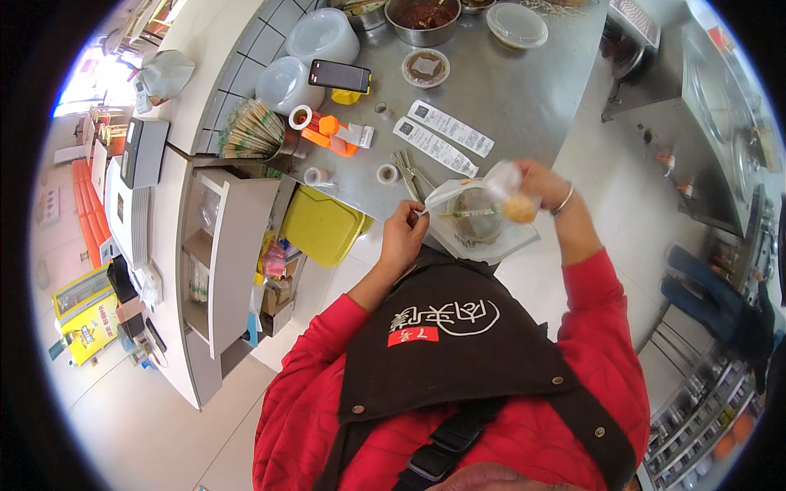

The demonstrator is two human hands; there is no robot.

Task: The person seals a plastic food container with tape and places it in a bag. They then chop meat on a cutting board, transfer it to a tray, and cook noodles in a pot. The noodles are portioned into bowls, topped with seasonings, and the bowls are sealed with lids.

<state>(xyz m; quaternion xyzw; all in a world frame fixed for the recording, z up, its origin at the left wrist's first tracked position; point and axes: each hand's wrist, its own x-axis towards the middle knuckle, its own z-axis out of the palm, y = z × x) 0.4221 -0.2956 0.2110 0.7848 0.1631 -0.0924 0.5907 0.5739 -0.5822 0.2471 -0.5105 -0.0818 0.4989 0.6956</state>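
My left hand (403, 233) pinches the edge of a white plastic bag (451, 193) at the front of the steel table. In the bag's mouth lies a round clear container (478, 215), with a paper-wrapped pair of chopsticks (470, 213) across it. My right hand (540, 184), blurred, grips a small clear plastic pouch (505, 178) over the bag's right side. A round golden-brown food item (519, 208) shows at the pouch's lower end. Beyond the bag, two printed paper receipts (435, 147) lie side by side.
An orange tape dispenser (334, 138), tape rolls (387, 174), scissors (406, 173) and wrapped chopsticks (252, 132) occupy the table's left. Behind are a phone (339, 76), lidded bowls (517, 26) and a steel pot (424, 38). A yellow-green bin lid (322, 224) sits below. Another person (718, 301) stands far right.
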